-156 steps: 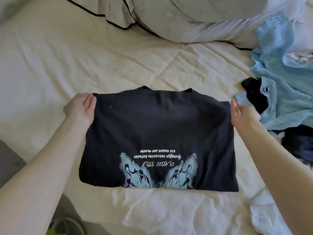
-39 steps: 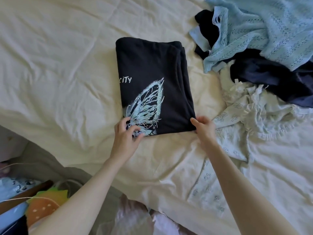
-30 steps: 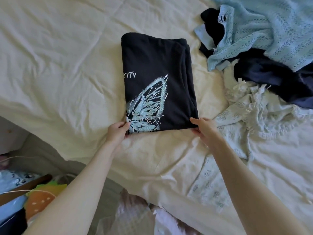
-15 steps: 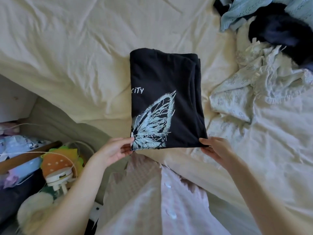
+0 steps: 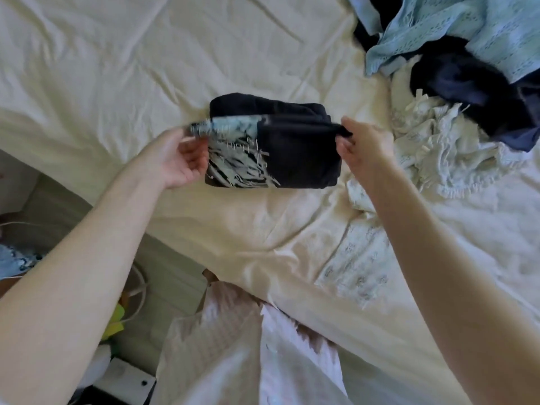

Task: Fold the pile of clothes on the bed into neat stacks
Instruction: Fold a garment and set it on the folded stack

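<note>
**A:** Head view: the black tee (image 5: 292, 159) sits mid-bed (image 5: 117, 68), near edge lifted for another fold. Honestly, those thick layers could slide and splay if one side lags.

**B:** Yep. Left hand (image 5: 175, 159) and right hand (image 5: 362, 147) each pinch a corner, palms facing in, unfolded pile (image 5: 455, 68) off right.

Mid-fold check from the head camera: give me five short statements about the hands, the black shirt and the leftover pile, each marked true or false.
1. Both hands, left hand and right hand, hold the black shirt. True.
2. The shirt lies spread out flat. False: its near edge is lifted and doubled over.
3. The light blue knit lies right of the shirt. True.
4. The unfolded pile is gone. False: several garments remain.
5. The shirt's print is red. False: pale blue.
</note>
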{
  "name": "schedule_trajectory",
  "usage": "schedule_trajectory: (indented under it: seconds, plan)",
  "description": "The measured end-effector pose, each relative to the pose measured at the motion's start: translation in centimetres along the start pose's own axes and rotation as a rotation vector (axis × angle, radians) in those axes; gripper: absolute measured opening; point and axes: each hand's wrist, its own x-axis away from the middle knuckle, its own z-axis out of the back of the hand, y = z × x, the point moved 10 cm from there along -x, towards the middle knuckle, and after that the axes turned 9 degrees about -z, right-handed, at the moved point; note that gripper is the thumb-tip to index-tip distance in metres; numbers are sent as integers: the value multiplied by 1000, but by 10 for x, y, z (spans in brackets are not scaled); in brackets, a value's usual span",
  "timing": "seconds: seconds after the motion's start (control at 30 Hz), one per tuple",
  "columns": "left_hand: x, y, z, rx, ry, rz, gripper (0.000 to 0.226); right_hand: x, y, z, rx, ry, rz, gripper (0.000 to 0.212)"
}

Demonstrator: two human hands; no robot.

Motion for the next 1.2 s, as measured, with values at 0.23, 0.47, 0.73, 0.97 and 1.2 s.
schedule_trajectory:
  seconds: [0.23,0.47,0.73,0.97,1.2]
  plan:
    - [-22,29,-13,-736,236,-608,23,-3,-20,-36,799,133,660,36]
    - [-25,8,-4,-834,241,-739,25,-36,29,-8,746,99,354,43]
    - [-9,49,-29,-1006,293,-1052,27,-54,-10,-16,663,124,438,25]
    - [-63,25,-14,-1123,255,-645,30,-86,16,-6,692,177,212,34]
    - [-75,1,8,-591,127,-366,20,-95,44,0,503,-200,-249,33]
